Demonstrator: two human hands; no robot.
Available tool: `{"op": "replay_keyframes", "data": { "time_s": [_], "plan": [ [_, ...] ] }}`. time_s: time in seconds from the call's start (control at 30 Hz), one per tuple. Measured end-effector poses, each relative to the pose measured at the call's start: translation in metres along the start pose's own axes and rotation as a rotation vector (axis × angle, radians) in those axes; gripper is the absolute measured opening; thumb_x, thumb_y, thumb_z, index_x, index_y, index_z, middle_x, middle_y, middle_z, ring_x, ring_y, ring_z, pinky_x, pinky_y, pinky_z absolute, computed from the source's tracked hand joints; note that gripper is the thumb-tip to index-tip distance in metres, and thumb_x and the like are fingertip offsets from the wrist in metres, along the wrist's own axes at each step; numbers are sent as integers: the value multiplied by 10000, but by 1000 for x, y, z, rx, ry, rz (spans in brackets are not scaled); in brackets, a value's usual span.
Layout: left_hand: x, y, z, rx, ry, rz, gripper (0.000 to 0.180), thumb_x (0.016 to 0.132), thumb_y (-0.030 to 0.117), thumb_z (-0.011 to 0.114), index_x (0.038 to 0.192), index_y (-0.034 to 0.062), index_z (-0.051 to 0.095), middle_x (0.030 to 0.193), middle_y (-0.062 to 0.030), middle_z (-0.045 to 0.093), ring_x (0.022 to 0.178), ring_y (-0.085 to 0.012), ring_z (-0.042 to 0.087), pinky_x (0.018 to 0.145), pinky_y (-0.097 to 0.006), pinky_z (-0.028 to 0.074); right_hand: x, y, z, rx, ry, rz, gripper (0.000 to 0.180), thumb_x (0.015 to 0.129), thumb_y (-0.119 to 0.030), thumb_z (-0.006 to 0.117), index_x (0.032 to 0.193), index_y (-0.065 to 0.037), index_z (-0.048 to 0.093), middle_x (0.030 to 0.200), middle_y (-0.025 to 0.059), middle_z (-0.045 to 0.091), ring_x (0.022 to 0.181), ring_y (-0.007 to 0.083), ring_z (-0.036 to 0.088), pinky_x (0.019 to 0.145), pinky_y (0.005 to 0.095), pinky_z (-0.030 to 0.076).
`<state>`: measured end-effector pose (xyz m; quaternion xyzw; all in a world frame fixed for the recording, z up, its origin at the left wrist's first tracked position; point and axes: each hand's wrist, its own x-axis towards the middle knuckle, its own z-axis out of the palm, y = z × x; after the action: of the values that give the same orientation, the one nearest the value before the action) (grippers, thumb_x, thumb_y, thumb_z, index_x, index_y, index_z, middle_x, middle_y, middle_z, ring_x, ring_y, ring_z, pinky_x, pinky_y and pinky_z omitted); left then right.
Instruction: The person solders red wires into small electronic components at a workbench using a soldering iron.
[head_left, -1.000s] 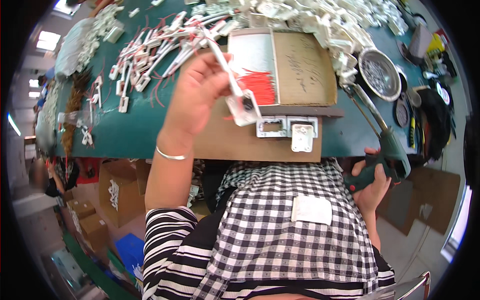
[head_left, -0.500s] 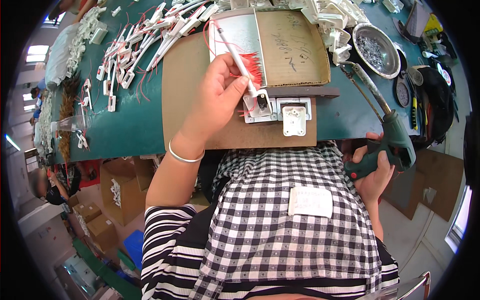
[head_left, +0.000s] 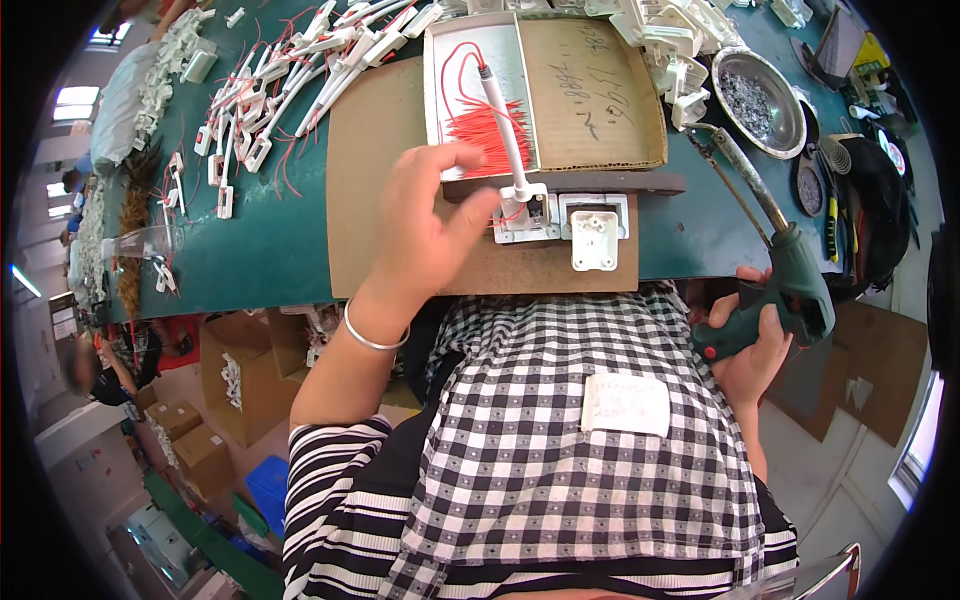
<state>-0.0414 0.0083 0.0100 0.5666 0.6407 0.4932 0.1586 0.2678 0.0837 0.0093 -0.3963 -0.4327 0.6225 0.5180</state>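
Observation:
My left hand (head_left: 425, 225) is off the work, thumb and forefinger spread, holding nothing. Just right of it, a white tube (head_left: 503, 130) with a red wire looped at its top leans up from a small white plastic housing (head_left: 525, 212). That housing lies in a pale metal fixture (head_left: 560, 222), and a black part shows inside it. A second white housing (head_left: 594, 240) sits at the fixture's right side. At the right, my right hand (head_left: 745, 355) grips a green soldering gun (head_left: 795, 285), its long metal barrel pointing up and left, away from the housings.
Behind the fixture stands a cardboard box (head_left: 590, 90) with a bundle of red wires (head_left: 480, 135) in its left compartment. A metal bowl (head_left: 760, 100) of silvery bits is at the right. Many wired white tubes (head_left: 330, 75) lie at the left; white housings (head_left: 680, 60) are heaped at the back.
My left hand has let go of the white tube and drawn back left, fingers opening. The tube now stands in the housing by itself. The right hand keeps its grip on the soldering gun.

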Motion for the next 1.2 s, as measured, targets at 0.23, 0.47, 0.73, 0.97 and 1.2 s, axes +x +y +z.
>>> {"op": "replay_keyframes", "data": {
  "time_s": [0.23, 0.47, 0.73, 0.97, 1.2],
  "plan": [
    [-25, 2, 4, 764, -75, 254, 276, 671, 232, 747, 876, 143, 586, 1001, 13, 533, 993, -204, 466, 848, -366, 319, 3, 0, 3, 11, -1, 46, 434, 871, -147, 489, 1243, 56, 396, 1107, 212, 559, 623, 184, 576, 571, 299, 483],
    [-10, -1, 3, 753, -118, 750, 138, 665, 84, 688, 761, 89, 589, 1190, -17, 581, 1117, -238, 507, 918, -393, 378, 6, -3, 7, -21, -18, 55, 421, 864, -148, 490, 1225, 54, 409, 1095, 212, 559, 616, 181, 570, 568, 296, 482],
    [-19, 12, -4, 619, -534, 485, 119, 657, 124, 650, 644, 71, 544, 1354, -66, 485, 1341, -313, 306, 1096, -463, 231, 0, 1, 6, 24, -3, 31, 425, 864, -160, 507, 1227, 41, 416, 1080, 204, 564, 607, 188, 579, 560, 291, 485],
    [-27, -3, -27, 345, -365, 387, 84, 720, 103, 639, 773, 115, 576, 1233, -59, 532, 1201, -331, 399, 981, -436, 336, 3, 1, 4, 30, 5, 25, 413, 866, -166, 507, 1215, 40, 425, 1087, 193, 568, 605, 180, 578, 636, 306, 486],
    [-22, 0, -13, 591, -378, 699, 258, 680, 144, 682, 921, 227, 637, 1091, 50, 542, 965, -178, 446, 853, -342, 368, 7, 1, 8, -8, -30, 46, 416, 861, -165, 506, 1214, 40, 426, 1092, 195, 567, 606, 181, 575, 617, 303, 479]
  ]
}}
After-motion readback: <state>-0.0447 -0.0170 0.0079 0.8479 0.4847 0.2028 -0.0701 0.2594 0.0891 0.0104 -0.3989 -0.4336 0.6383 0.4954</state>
